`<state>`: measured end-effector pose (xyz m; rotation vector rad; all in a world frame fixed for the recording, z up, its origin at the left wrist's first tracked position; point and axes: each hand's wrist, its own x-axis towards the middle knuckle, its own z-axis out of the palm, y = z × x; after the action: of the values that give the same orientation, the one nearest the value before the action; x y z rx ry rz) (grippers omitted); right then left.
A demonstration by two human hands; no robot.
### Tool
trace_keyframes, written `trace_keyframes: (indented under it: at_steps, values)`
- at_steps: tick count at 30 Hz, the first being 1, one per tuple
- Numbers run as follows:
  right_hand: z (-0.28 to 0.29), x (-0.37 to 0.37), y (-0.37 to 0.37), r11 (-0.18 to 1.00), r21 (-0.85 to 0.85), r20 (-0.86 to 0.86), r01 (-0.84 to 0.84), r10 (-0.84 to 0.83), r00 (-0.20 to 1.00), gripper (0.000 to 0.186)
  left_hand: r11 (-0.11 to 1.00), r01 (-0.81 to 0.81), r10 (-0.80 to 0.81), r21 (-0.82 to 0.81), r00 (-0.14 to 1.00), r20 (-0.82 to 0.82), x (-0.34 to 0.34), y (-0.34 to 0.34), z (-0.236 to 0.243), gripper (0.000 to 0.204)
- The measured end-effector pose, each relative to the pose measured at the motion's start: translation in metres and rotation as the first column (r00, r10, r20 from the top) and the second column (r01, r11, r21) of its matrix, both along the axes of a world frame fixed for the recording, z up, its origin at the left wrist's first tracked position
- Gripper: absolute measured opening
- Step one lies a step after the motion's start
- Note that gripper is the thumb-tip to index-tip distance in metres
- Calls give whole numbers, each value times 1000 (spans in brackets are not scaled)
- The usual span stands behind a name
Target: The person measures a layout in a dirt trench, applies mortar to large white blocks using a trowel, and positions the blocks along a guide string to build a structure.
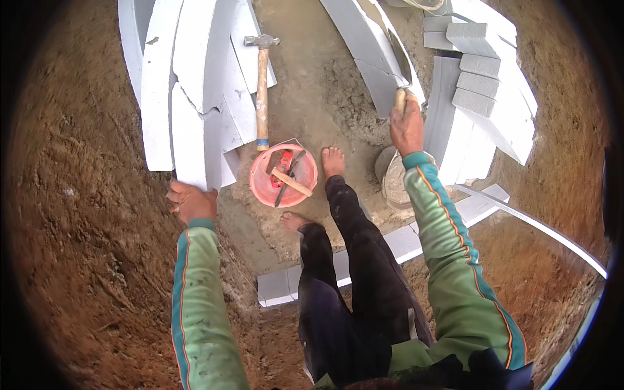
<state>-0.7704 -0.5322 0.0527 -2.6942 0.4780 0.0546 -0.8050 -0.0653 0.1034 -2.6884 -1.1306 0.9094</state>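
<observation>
At the near end of the left-hand stack, my left hand (pixel 193 203) is closed on the end of a pale grey building block (pixel 190 140). Cracks run across that block's side. My right hand (pixel 407 128) is wrapped round the wooden handle of a trowel (pixel 403 99). The trowel's blade points away from me, along the edge of another pale block (pixel 374 58); part of the blade is hard to make out. A hammer (pixel 262 91) with a wooden handle lies beside the left stack. Just below it stands a pink bucket (pixel 257 186) with a red tool and a wooden-handled tool inside.
Beneath my right forearm is a bucket (pixel 383 170) with grey mortar-like stuff. More pale blocks (pixel 478 84) are piled at the right. A low row of blocks (pixel 403 244) crosses behind my bare feet. A long white strip (pixel 546 227) extends right. Brown earth lies on both sides.
</observation>
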Motion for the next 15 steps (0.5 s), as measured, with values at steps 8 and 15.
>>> trace_keyframes:
  at_steps: [8, 15]
  values:
    - [0, 247, -38, 663, 729, -298, 170, 84, 951, 33, 999, -29, 29, 20, 1000, 6, -10, 15, -3, 107]
    - [-22, 303, -82, 730, 572, -635, 374, 106, 765, 29, 1000, -21, 20, 13, 1000, 5, -5, 6, -7, 109]
